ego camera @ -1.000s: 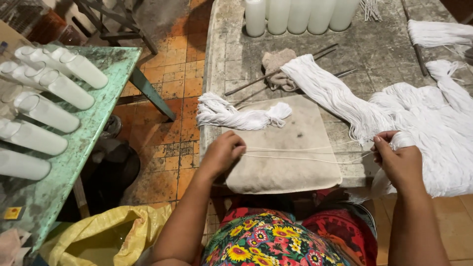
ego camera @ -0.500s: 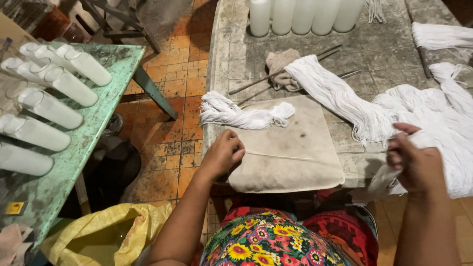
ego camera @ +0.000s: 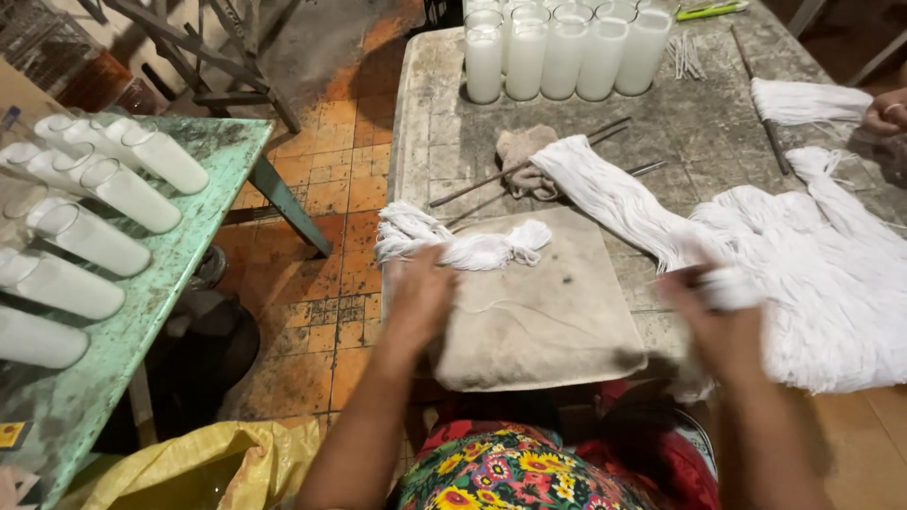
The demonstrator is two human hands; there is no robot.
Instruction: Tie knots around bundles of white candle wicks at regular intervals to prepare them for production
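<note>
While both blurred hands' grips stay unreadable, the grey worktable (ego camera: 444, 85) stands over orange floor tiles (ego camera: 331, 274).

Both my forearms reach forward, bare, roughly parallel and well apart. My left hand (ego camera: 416, 297) is blurred, back up, fingers curled loosely inward. My right hand (ego camera: 723, 316) is blurred too, fingers bunched in a closed grip near the fingertips, wrist straight.
</note>
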